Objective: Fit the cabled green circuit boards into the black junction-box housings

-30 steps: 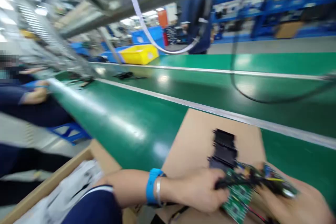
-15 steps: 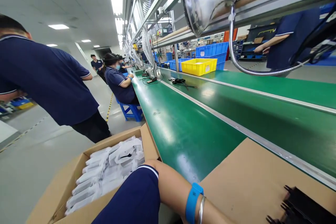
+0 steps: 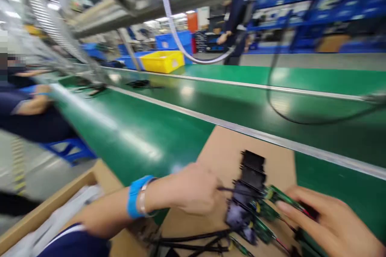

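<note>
Green bench [image 3: 169, 128], cardboard [image 3: 223, 148] on top, and the black cases [image 3: 253, 178] line up lengthwise between both hands: left hand [image 3: 193, 188] looks clenched on a cable [image 3: 226, 189], right hand's [image 3: 334, 221] pinching a board [image 3: 283, 197] slanting back palmward.

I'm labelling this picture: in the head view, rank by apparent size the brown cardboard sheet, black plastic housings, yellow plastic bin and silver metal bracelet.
1. Cardboard sheet
2. Black housings, together
3. Yellow bin
4. Silver bracelet
</note>
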### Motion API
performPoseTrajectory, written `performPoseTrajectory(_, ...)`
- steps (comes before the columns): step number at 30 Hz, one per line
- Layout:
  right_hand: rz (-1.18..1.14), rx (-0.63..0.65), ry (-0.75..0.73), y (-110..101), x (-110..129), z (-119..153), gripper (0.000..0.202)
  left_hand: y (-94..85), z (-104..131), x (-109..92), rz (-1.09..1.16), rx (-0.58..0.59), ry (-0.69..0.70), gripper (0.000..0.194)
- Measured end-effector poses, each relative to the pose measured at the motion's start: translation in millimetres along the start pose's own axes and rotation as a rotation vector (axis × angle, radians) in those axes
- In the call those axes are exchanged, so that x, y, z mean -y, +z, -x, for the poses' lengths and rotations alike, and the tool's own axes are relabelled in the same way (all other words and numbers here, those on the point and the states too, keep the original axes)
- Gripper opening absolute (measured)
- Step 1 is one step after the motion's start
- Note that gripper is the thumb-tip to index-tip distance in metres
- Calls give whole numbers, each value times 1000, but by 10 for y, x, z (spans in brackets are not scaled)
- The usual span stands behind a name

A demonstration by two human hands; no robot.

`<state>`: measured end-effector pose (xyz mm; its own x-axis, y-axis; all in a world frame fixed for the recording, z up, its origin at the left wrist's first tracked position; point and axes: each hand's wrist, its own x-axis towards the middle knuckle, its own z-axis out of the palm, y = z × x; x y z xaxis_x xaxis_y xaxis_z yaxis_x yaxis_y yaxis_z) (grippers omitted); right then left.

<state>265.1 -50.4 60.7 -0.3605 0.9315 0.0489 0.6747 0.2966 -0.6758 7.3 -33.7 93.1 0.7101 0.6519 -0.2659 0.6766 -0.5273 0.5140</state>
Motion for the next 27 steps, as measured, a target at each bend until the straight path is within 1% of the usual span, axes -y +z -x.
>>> performPoseTrajectory(1,-8,39,73,-68,-39,69,44,-59,-45,64,-35,-75,-28,29)
performPoseTrajectory(2,-31,91,142,-110,-62,81,45,-99,-115,123,-18,-123,-15,38)
performPoseTrajectory(4,-95,180,248,-135,-85,-23,41,-109,-293,190,113,-158,38,50)
performPoseTrajectory(5,-117,201,272,-128,-91,-110,39,-87,-383,200,187,-159,61,51)
performPoseTrajectory(6,-123,203,272,-114,-94,-200,37,-57,-467,205,250,-157,72,49)
performPoseTrajectory(8,-93,191,236,-80,-93,-345,35,1,-612,229,357,-154,65,35)
performPoseTrajectory(10,-49,171,215,-58,-94,-415,31,34,-724,292,483,-137,55,22)
performPoseTrajectory(12,-17,114,211,-66,-107,-429,23,42,-810,386,624,-117,43,21)
performPoseTrajectory(14,-5,46,179,-100,-133,-431,24,37,-882,482,707,-97,23,23)
performPoseTrajectory(16,1,43,139,-146,-169,-453,19,32,-948,558,704,-84,13,19)
performPoseTrajectory(18,38,90,124,-185,-207,-499,19,38,-1012,607,647,-97,31,15)
performPoseTrajectory(20,124,97,99,-211,-238,-558,19,57,-1080,635,609,-146,65,16)
performPoseTrajectory(23,253,76,-1,-243,-275,-649,20,95,-1189,666,594,-243,112,14)
performPoseTrajectory(25,227,116,-33,-277,-315,-718,22,112,-1260,695,528,-299,156,11)
performPoseTrajectory(27,108,193,26,-311,-384,-797,25,120,-1327,737,464,-336,202,12)
